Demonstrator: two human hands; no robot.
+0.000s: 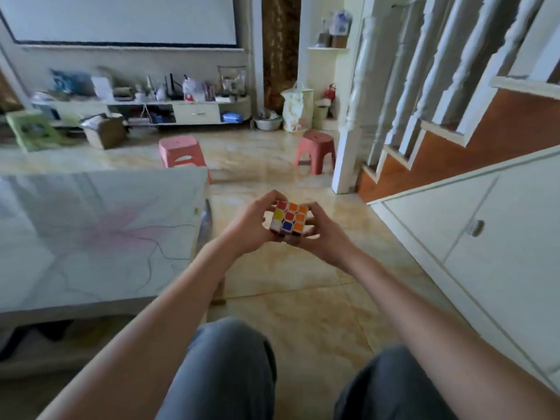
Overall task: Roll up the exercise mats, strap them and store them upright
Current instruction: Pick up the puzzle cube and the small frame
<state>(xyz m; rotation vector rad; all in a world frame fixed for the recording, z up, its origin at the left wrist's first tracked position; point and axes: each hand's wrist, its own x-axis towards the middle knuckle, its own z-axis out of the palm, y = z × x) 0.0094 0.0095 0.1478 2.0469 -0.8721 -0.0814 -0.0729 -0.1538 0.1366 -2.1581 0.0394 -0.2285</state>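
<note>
No exercise mat or strap shows in the head view. Both hands hold a small puzzle cube (289, 218) with white edges and red, orange, yellow, blue and white squares, raised above the tiled floor in front of my knees. My left hand (253, 225) grips its left side with fingers curled over the top corner. My right hand (322, 230) grips its right side, fingers wrapped behind and under it. I am seated, with both grey-trousered knees at the bottom of the view.
A low white table (91, 231) with a pink flower pattern stands at my left. Two pink plastic stools (181, 151) (316, 148) sit on the floor ahead. A staircase (454, 140) and white cabinet (485, 225) are at right; a cluttered TV unit (169, 110) lines the far wall.
</note>
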